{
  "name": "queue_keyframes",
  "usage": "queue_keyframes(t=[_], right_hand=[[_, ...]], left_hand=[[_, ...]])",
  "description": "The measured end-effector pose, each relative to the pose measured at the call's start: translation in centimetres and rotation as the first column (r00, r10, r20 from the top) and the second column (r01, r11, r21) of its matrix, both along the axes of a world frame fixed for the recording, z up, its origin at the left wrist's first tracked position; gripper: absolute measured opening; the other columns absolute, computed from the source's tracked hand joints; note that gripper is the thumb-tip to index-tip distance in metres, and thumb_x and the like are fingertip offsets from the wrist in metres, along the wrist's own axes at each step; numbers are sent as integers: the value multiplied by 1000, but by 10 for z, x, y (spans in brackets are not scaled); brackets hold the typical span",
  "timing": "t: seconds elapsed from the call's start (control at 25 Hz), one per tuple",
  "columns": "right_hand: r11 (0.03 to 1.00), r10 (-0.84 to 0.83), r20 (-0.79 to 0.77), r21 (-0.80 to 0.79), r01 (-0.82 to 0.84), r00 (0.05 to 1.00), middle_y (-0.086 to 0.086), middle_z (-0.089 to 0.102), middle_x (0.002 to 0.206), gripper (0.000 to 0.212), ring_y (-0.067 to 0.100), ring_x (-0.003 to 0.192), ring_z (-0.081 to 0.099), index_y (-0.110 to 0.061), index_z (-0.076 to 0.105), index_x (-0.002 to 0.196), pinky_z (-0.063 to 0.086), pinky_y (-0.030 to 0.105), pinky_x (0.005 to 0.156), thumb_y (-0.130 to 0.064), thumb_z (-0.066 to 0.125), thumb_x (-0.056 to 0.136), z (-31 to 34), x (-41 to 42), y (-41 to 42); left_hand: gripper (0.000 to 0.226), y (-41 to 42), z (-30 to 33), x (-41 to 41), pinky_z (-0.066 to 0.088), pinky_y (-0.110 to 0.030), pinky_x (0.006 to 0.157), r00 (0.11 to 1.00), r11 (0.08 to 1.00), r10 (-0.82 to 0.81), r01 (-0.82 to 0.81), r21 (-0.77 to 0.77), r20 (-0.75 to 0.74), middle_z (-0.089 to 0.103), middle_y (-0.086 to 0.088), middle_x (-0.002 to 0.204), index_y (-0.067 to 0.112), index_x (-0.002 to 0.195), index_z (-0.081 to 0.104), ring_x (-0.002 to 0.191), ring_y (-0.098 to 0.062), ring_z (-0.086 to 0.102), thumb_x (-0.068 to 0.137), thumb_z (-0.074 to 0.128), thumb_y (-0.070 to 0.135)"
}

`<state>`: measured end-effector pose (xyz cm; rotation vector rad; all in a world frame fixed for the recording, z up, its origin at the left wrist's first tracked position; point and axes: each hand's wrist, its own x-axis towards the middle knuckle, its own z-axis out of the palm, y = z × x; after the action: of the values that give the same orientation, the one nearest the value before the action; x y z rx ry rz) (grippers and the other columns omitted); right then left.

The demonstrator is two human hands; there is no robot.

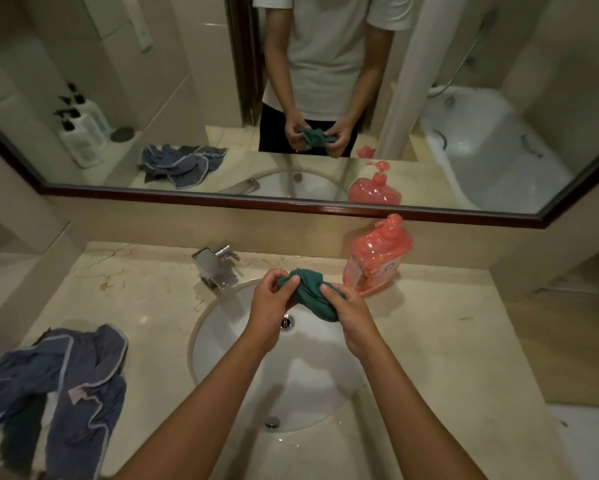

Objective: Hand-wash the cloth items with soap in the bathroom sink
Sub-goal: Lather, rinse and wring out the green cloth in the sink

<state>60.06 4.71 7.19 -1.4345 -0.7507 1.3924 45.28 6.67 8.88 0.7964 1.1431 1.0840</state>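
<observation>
Two hands meet above the back half of the white sink [222,341], both clamped on one bunched green cloth [312,292]. The left hand [268,306] pinches the cloth's left end, thumb on top and fingers curled beneath; the right hand [351,311] grips the right end the same way, so the fabric is twisted into a tight wad between them. The cloth hangs in the air over the drain [286,322] — not touching the bowl.

A heap of blue-grey cloths [66,379] with pale trim lies crumpled on the marble table [447,341], well to the left of the sink. A chrome faucet [216,268] stands at the sink's back rim, just left of the hands. A pink pump bottle of soap [377,258] stands upright on the table behind the right hand, near the wall.

A dark-framed mirror [291,200] runs along the wall above — in it appear the person's white shirt, both hands around the green wad, the blue-grey heap, the pink bottle, white pump bottles in a corner and a bathtub. Small water drops dot the table at the sink's near edge.
</observation>
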Motion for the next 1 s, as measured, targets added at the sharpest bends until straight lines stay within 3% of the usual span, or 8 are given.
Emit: queue_keyframes(t=[0.16, 0.28, 0.36, 0.48, 0.6, 0.72, 0.84, 1.0], right_hand=[[1000, 21, 99, -8, -20, 995, -2, 68, 86, 18, 11, 82, 62, -12, 70, 90, 48, 22, 74, -26, 62, 99, 5, -5, 1], [999, 20, 83, 37, -24, 996, -2, 73, 101, 18, 13, 97, 67, -12, 72, 107, 52, 27, 87, -25, 60, 101, 8, -16, 7], [999, -11, 156, 42, 5, 988, 0, 72, 89, 17, 17, 88, 65, -10, 75, 98, 50, 31, 82, -21, 62, 99, 9, -25, 11], [991, -127, 229, 76, 112, 965, -3, 70, 80, 21, 11, 78, 63, -21, 75, 86, 50, 26, 74, -13, 60, 99, 15, -34, 14], [981, -190, 125, 74, 182, 974, 8, 72, 94, 16, 21, 90, 67, -13, 72, 101, 55, 31, 79, -11, 56, 101, 21, -32, 15], [975, -220, -77, 6, 221, 973, 7, 72, 99, 16, 21, 92, 68, -13, 67, 112, 56, 31, 78, -17, 53, 104, 33, -35, 15], [978, -201, -199, 13, 207, 959, 11, 73, 103, 19, 22, 94, 70, -12, 66, 117, 58, 34, 83, -19, 53, 104, 48, -41, 18], [985, -165, 95, 64, 159, 982, 5, 73, 93, 19, 14, 84, 68, -13, 69, 109, 57, 27, 75, -21, 54, 103, 66, -41, 23]], left_hand=[[15, 15, 11, -5, 60, -32, 73, 998, 998, -60, 60, 1, -4, 65, -14, 96, 11, 91, 51, 83, -19, 68, 98, 59, 1], [14, 24, 16, -12, 58, -28, 74, 984, 987, -145, 151, 57, -100, 68, -7, 101, 14, 98, 61, 90, -17, 67, 98, 60, 0], [20, 29, 14, -20, 56, -24, 77, 969, 974, -179, 198, 106, -169, 70, -3, 107, 19, 103, 69, 96, -14, 68, 98, 60, 2], [27, 37, 8, -37, 57, -21, 80, 940, 956, -221, 262, 133, -262, 71, -1, 108, 26, 112, 70, 97, -10, 68, 96, 65, 4], [33, 42, 3, -54, 58, -21, 78, 900, 928, -288, 347, 136, -328, 71, 0, 102, 26, 115, 70, 93, -11, 68, 90, 73, 5], [30, 46, 1, -61, 56, -19, 75, 843, 875, -418, 474, 98, -340, 70, -3, 106, 25, 116, 70, 95, -13, 67, 92, 72, 8], [14, 50, 2, -57, 51, -23, 77, 775, 811, -544, 584, 37, -321, 73, -5, 108, 23, 109, 74, 96, -13, 66, 98, 65, 22], [16, 50, 15, -44, 52, -26, 77, 758, 774, -599, 631, 57, -259, 76, 4, 89, 16, 95, 75, 84, -9, 69, 98, 66, 29]])
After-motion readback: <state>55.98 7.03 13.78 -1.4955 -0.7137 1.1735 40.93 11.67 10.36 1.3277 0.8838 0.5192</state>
